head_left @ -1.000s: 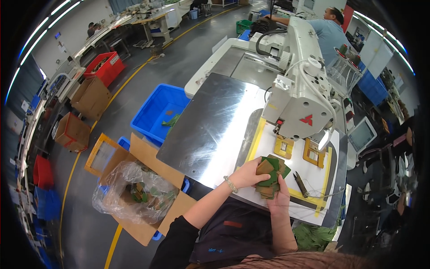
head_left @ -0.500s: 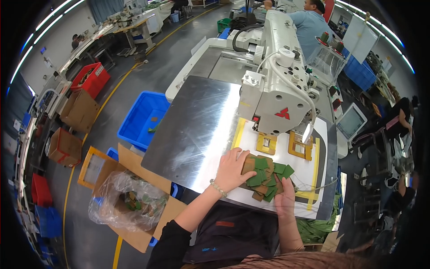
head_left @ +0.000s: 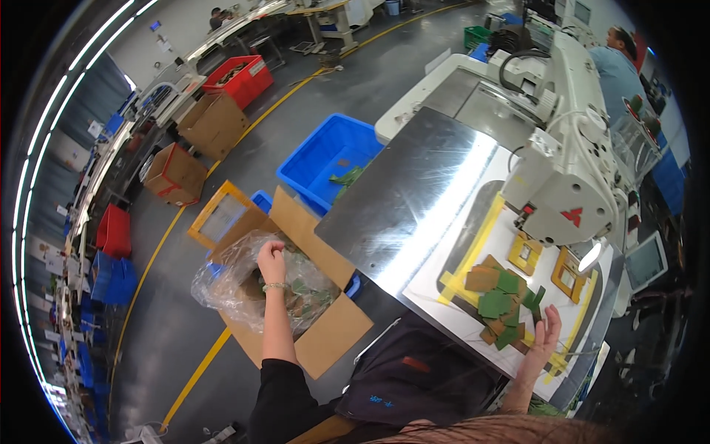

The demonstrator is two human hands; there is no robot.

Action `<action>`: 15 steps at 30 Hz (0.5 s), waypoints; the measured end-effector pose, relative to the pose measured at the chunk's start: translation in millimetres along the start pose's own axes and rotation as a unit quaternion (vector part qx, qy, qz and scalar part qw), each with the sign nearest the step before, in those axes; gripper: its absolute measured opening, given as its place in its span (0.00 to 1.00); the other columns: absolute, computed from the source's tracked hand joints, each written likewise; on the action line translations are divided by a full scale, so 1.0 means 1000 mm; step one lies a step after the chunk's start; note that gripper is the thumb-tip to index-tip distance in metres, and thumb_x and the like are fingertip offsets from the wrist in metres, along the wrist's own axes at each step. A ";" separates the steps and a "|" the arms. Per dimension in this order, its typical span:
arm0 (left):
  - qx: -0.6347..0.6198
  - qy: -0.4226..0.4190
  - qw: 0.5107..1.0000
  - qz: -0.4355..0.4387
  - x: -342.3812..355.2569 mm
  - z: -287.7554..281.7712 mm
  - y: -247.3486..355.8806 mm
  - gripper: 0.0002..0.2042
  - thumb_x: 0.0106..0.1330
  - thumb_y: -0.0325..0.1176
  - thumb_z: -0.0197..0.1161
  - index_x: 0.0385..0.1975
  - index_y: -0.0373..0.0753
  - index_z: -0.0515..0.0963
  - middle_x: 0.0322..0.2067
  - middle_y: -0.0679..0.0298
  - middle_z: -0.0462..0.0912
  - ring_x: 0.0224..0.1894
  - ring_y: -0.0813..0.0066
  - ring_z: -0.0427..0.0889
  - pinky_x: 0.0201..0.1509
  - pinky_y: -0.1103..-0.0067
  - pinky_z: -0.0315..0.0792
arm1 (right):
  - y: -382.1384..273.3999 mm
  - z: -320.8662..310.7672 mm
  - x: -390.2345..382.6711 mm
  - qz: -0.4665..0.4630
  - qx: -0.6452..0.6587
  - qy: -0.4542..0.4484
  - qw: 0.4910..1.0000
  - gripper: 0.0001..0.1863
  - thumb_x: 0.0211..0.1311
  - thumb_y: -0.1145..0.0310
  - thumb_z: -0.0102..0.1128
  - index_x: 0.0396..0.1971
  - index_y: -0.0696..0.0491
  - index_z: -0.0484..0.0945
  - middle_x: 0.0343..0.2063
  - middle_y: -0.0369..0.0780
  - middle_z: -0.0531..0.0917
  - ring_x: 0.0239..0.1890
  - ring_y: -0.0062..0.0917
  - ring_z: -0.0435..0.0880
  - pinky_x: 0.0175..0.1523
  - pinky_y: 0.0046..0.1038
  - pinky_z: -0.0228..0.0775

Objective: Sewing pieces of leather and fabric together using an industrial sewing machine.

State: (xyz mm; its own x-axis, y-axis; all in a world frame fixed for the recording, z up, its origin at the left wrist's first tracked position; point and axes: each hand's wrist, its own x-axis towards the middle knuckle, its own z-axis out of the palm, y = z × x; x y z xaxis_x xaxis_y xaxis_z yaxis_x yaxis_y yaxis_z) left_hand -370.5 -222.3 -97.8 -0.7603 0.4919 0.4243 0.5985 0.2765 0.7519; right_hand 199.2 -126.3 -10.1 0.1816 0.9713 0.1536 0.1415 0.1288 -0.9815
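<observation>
My left hand (head_left: pixel 271 259) is over an open cardboard box (head_left: pixel 333 340) lined with a clear plastic bag (head_left: pixel 222 288), its fingers curled; what they hold, if anything, is hidden. Green patches (head_left: pixel 492 303) and brown patches (head_left: pixel 481 277) lie in a loose, overlapping spread on the white board (head_left: pixel 427 292). Beside their right edge, my right hand (head_left: pixel 546 333) has its fingers apart and slightly bent. Two yellow frames (head_left: pixel 569 277) sit on the board under the head of a white sewing machine (head_left: pixel 562 192).
A steel plate (head_left: pixel 384 207) extends left of the board. Beyond the box stands a blue tub (head_left: pixel 310 170). Cardboard cartons (head_left: pixel 174 177) and red bins (head_left: pixel 237 81) line the left aisle. A person in light blue (head_left: pixel 614 74) is behind the machine; a monitor (head_left: pixel 643 263) stands at right.
The patches went from a bunch in both hands to a spread on the board. My left hand left them and moved left over the box. The camera's view has shifted.
</observation>
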 end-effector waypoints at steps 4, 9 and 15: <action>0.302 -0.248 0.908 -0.152 -0.019 -0.035 -0.126 0.09 0.58 0.25 0.54 0.34 0.34 0.81 0.35 0.49 0.83 0.39 0.52 0.81 0.45 0.67 0.74 | 0.015 -0.008 0.009 -0.011 -0.065 -0.021 0.998 0.15 0.62 0.75 0.51 0.50 0.55 0.71 0.58 0.40 0.69 0.59 0.27 0.67 0.63 0.29 0.55; 0.375 -0.317 0.811 -0.317 -0.032 -0.018 -0.157 0.12 0.63 0.31 0.54 0.42 0.35 0.80 0.43 0.46 0.80 0.50 0.51 0.78 0.53 0.65 0.72 | 0.000 -0.016 0.020 -0.031 -0.168 -0.015 0.985 0.14 0.62 0.77 0.51 0.49 0.56 0.72 0.55 0.41 0.72 0.57 0.28 0.69 0.60 0.28 0.58; 0.381 -0.295 0.823 -0.302 -0.037 0.040 -0.182 0.18 0.65 0.37 0.53 0.54 0.39 0.72 0.58 0.48 0.69 0.58 0.55 0.71 0.58 0.65 0.69 | -0.001 -0.055 0.022 -0.092 -0.393 0.046 0.914 0.13 0.63 0.75 0.51 0.47 0.56 0.73 0.55 0.43 0.71 0.59 0.34 0.67 0.62 0.32 0.55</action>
State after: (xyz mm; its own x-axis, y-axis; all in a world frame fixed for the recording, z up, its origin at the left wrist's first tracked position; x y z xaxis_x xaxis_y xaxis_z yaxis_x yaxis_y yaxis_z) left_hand -441.2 -257.4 -270.8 -0.8569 0.3280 -0.3976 0.3118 0.9441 0.1067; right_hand 257.0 -116.0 0.7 0.1600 0.9219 0.3528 0.8269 0.0700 -0.5580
